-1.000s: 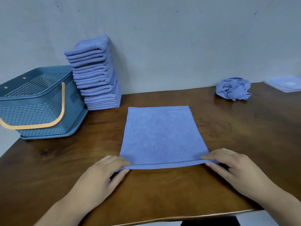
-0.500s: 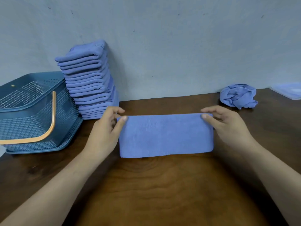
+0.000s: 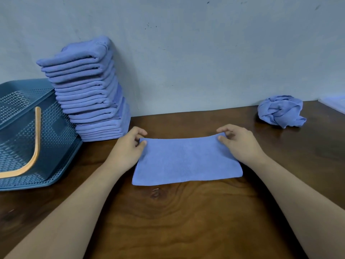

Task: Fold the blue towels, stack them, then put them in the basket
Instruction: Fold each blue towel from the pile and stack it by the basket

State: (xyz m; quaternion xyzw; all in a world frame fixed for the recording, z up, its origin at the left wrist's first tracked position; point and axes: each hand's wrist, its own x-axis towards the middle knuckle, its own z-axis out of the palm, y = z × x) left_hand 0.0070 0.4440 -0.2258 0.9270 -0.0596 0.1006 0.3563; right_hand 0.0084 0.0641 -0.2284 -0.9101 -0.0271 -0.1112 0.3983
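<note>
Single head-worn wide-angle view, facing forward and down across the table, close range, centred on the towel pinched by left hand and right hand, wall closing the background, basket cropped at left edge.

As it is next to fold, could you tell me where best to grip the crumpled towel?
On the crumpled towel, probably the loose flap at its near right, pinched from above with the right hand: it juts clear of the bundle.
</note>
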